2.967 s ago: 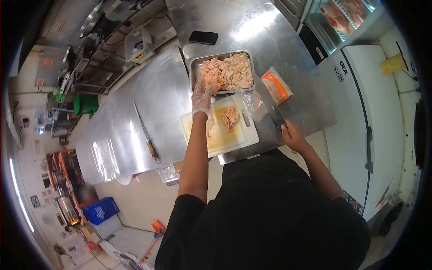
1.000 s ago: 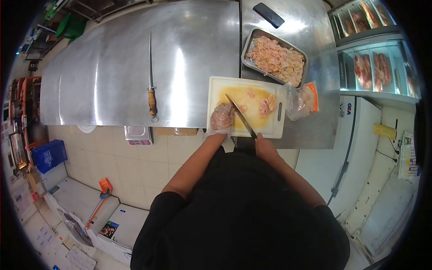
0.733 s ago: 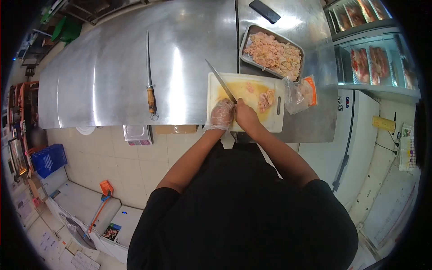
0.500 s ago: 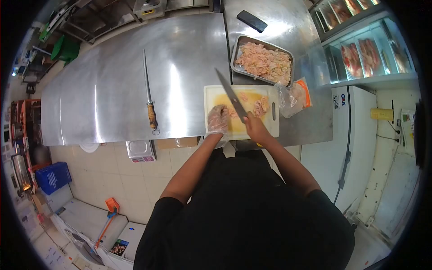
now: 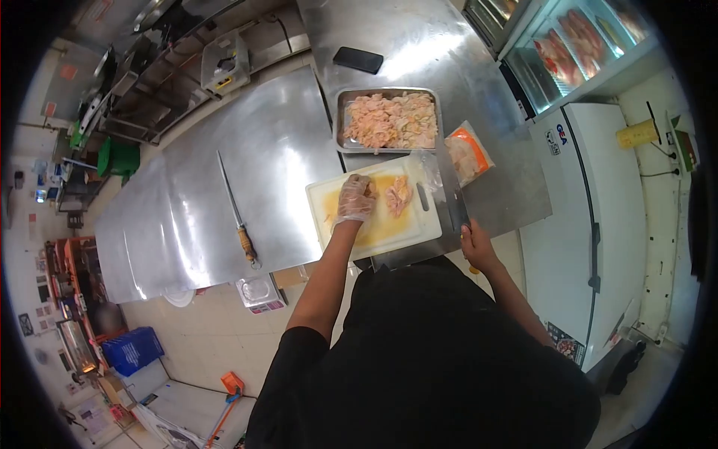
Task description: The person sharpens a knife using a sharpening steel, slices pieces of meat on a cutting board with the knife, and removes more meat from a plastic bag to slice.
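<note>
My left hand (image 5: 354,200), in a clear plastic glove, is curled over the left half of a white cutting board (image 5: 404,238). A bit of pinkish raw meat shows at its fingertips; the rest is hidden by the fingers. My right hand (image 5: 479,245) is bare and grips a large knife (image 5: 449,176) by its handle, off the board's right side, with the blade pointing away from me. A small heap of cut raw meat (image 5: 398,196) lies on the board's yellowish wet surface. Behind the board stands a metal tray (image 5: 341,144) full of chopped meat (image 5: 393,120).
An orange-and-clear plastic bag (image 5: 469,153) lies right of the board. A black phone (image 5: 358,60) rests farther back on the steel table (image 5: 187,239). A sharpening steel (image 5: 238,213) lies to the left. A white fridge (image 5: 576,224) stands at the right.
My right hand has swung the knife right, off the board. My left hand has closed over meat scraps that lay loose beside it. The view has turned, shifting the whole scene.
</note>
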`<state>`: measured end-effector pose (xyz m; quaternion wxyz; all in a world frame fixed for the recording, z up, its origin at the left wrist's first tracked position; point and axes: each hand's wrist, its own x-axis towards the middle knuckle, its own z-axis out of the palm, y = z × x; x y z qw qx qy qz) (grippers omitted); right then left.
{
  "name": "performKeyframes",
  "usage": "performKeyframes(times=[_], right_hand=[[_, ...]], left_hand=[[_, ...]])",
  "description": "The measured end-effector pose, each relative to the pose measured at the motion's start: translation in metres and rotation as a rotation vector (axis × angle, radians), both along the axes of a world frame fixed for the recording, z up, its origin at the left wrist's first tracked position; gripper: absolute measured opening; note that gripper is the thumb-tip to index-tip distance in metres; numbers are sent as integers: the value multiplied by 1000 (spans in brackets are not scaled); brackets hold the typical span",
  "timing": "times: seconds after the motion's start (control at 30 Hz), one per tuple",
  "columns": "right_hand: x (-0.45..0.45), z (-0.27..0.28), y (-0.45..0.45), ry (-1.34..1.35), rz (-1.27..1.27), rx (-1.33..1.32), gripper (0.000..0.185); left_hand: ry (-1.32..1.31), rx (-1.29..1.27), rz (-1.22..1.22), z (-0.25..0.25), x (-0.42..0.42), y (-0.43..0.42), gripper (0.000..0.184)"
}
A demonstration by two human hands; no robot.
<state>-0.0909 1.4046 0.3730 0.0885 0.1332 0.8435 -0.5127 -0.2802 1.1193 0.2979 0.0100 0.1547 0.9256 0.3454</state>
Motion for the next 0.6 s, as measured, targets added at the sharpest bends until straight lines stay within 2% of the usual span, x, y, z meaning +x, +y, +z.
performKeyframes(times=[0.13,0.2,0.23,0.27,0.33,0.37,0.43,0.47,0.53,0.6], right_hand=[[-3,5,25,99,19,49,20],[-4,3,36,130,19,44,20],[-2,0,43,99,-5,25,20],[0,-3,49,64,-27,6,20],[1,-6,59,58,-56,-26,20],[2,-7,62,53,-76,-49,20],[-1,-3,66,69,-68,-43,20],[-3,-2,69,89,-59,-26,21],[-7,-4,71,117,-55,-14,21],[-12,-5,71,142,-56,-4,21]], left_hand=[[128,-234,24,-13,-25,18,14],[-249,1,424,-3,-41,27,16],[-284,137,483,13,-51,31,15],[-313,390,419,-23,-72,20,18],[-116,391,424,18,-90,37,23],[-118,380,422,28,-97,41,23],[-1,71,250,46,-106,47,26],[1,68,253,55,-101,50,26],[-153,-172,195,73,-74,57,28],[-390,-409,66,39,-43,55,29]])
